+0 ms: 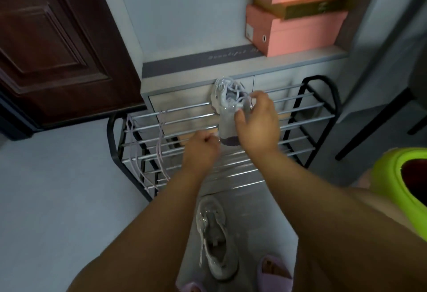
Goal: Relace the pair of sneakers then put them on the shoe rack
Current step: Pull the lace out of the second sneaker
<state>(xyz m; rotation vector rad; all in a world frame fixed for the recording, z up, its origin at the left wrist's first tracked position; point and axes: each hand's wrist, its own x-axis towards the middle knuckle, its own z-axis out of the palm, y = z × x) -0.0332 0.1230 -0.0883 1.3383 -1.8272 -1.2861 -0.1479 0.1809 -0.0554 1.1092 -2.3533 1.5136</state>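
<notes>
A grey mat [203, 60] on top of the low cabinet [288, 74] carries a line of pale lettering, too blurred to read. At the right end of that cabinet top stand stacked pink shoe boxes [300, 30], each with a small white label and a round hole on its end face; the labels cannot be read, and the boxes are closed, so what they hold cannot be told. A thin olive-gold box [312, 8] is sandwiched between the pink ones.

In front of the cabinet stands a black-framed shoe rack [321, 97] with silver rails. One pale grey sneaker [227, 109] lies across the upper rails near the middle, toe end towards the cabinet, its laces loose. The right hand [258, 120] is on this sneaker, thumb and fingers curled around its right side and gripping it. The left hand [203, 147] is just beside the sneaker's near end, fingers curled into a fist; it seems to pinch something small (perhaps a lace end, though I cannot tell).

Two loose lilac laces [136, 153] hang over the rails at the rack's left end, well apart from both hands.

The second sneaker [217, 241] sits on the floor below, between the person's legs, just beside a foot in a lilac slipper [275, 268]. A lime-green object [397, 176] shows at the right edge.
</notes>
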